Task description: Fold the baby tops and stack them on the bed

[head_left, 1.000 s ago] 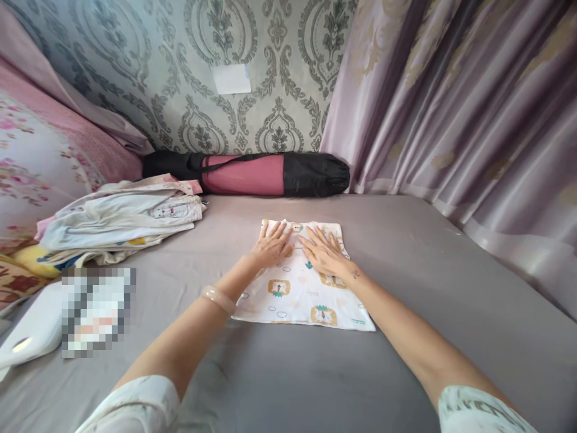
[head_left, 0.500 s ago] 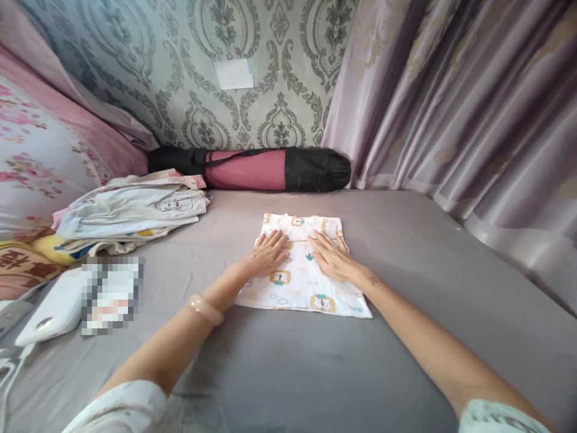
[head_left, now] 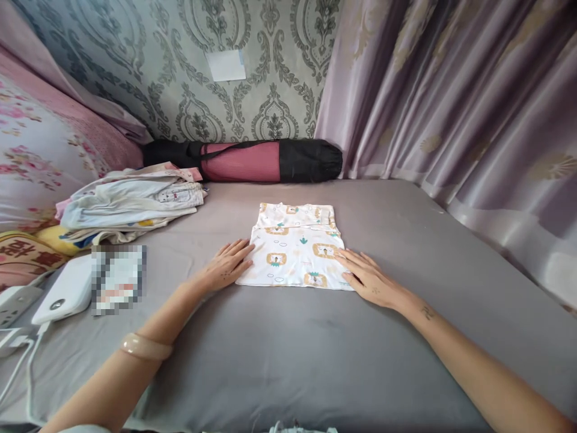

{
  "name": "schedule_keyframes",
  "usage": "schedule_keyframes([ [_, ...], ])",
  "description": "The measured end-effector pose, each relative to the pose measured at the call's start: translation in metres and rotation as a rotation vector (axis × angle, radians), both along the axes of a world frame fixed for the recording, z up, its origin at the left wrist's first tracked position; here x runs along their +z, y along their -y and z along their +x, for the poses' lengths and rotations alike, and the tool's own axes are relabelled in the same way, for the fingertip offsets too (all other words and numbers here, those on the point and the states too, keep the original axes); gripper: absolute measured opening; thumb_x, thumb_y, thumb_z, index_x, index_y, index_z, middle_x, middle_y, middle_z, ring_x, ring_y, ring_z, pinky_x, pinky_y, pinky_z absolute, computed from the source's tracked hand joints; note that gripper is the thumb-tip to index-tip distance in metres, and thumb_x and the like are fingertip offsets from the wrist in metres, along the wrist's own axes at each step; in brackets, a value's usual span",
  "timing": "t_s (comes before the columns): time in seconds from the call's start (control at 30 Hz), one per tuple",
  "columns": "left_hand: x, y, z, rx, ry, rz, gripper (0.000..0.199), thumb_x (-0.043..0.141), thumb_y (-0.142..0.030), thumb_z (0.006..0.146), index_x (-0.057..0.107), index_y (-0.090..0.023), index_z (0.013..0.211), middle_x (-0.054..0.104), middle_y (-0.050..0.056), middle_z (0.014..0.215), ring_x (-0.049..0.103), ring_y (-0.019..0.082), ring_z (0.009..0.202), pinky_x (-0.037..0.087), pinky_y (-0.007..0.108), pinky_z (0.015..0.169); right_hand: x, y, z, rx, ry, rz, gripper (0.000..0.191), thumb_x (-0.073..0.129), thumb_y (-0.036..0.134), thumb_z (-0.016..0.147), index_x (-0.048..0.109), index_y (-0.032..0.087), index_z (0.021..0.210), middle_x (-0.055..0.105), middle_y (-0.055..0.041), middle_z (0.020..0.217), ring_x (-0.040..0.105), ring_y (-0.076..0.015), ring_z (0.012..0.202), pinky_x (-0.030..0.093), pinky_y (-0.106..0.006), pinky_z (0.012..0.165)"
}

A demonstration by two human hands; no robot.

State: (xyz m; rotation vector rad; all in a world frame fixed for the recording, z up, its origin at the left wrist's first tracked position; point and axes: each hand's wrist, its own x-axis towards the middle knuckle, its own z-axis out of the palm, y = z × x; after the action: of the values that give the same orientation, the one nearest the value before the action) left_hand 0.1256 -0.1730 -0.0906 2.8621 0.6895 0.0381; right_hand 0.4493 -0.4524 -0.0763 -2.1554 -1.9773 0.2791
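A small white garment (head_left: 295,249) with yellow lion faces and green leaf prints lies flat on the grey bed sheet (head_left: 279,355), its far part folded over toward me. My left hand (head_left: 228,263) rests at its left edge, palm down, fingers stretched out and fingertips at the cloth. On the other side, my right hand (head_left: 369,278) lies flat with its fingers over the right edge of the garment. Neither hand grasps anything. A pale bangle (head_left: 146,347) circles my left wrist.
A pile of clothes (head_left: 135,198) lies at the left, with a white power bank (head_left: 67,288), its cable, and a power strip (head_left: 18,304) nearer me. Against the wall sits a black and pink rolled mat bag (head_left: 243,161). Purple curtains (head_left: 428,90) hang at the right.
Both hands have slid outward and toward me, from the top of the garment to its left and right edges. The cloth looks flatter. The view has shifted slightly.
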Motion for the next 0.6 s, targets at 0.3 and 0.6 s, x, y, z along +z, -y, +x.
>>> schedule_keyframes([
  [0.3,0.014,0.04,-0.03,-0.138,0.177,0.045,0.048,0.04,-0.049,0.098,0.051,-0.022,0.136,0.044,0.012,0.147,0.048,0.027,0.13,0.043,0.041,0.106,0.007,0.041,-0.018,0.057,0.026,0.144,0.036,0.04,0.032,0.1,0.064,0.027,0.127,0.056,-0.0051,0.14,0.051,-0.0246,0.128,0.044,-0.044,0.106],
  [0.6,0.024,0.045,-0.032,-0.287,0.216,0.122,0.034,0.036,-0.034,0.101,0.067,-0.021,0.109,0.067,0.009,0.114,0.062,0.021,0.105,0.052,0.033,0.09,0.008,0.034,-0.027,0.158,0.148,0.225,0.031,0.041,0.014,0.098,0.068,0.023,0.11,0.067,-0.0069,0.114,0.063,-0.021,0.094,0.053,-0.033,0.078],
])
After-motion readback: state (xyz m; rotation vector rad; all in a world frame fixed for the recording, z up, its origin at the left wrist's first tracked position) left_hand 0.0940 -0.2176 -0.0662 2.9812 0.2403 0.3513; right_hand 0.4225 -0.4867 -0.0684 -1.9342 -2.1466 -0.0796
